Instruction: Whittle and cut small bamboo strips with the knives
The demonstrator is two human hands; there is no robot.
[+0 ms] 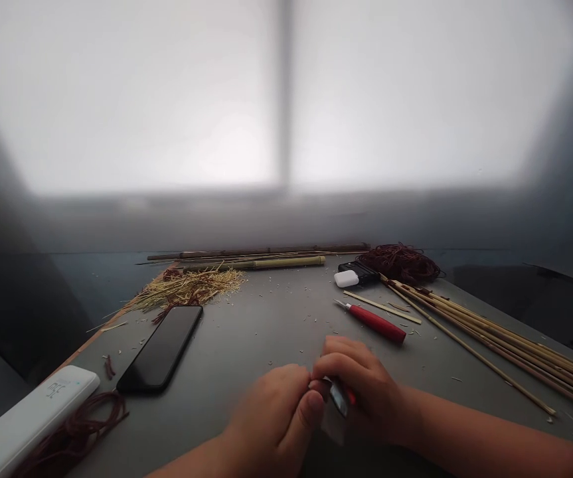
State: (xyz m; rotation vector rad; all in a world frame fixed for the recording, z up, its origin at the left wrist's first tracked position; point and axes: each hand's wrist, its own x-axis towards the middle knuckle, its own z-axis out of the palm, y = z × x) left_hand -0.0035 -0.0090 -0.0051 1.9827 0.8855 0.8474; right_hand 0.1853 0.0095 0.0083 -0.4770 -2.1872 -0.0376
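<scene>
A shiny silver metal tool with a touch of red is gripped in the curled fingers of the right hand, low over a grey surface. The left hand is held against the right, its fingers drawn together; what they pinch cannot be told. Beyond, a red-handled tool with a pointed metal tip is seen, flanked by long tan sticks at right and a black smartphone at left.

Looks from the person's head, forward and down over the table, very near to left hand and right hand at the bottom, with bright panels farther in front.
</scene>
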